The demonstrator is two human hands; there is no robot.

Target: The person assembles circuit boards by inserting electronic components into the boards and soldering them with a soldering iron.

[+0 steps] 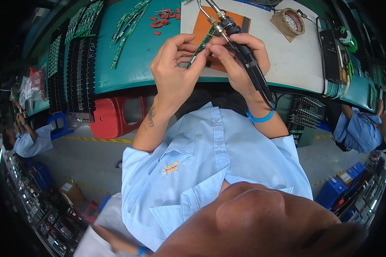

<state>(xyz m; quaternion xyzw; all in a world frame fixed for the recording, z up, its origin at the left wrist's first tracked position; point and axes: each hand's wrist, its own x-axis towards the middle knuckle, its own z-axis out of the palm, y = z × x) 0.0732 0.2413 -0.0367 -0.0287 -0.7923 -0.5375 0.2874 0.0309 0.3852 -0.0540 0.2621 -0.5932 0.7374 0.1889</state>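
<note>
Fingers of the left hand [172, 66] gripped a circuit board [207, 38] above the counter [133, 68], those of the right hand [239, 72] a soldering iron [253, 68].

The person wears a light blue shirt [240, 147] with short, loose sleeves; the collar [203, 190] is pointed, cut from the same pale cloth; a stitched button strip [219, 137] runs down the front, set with small round buttons [216, 120]; on the left chest sits a pocket [184, 147], with a small emblem [171, 167] in yellow and reddish thread beside it; a bright blue band [260, 118] circles the right wrist; a dark, curling tattoo [151, 116] marks the inner left forearm; the left hand [173, 64] and right hand [248, 58] are bare.
</note>
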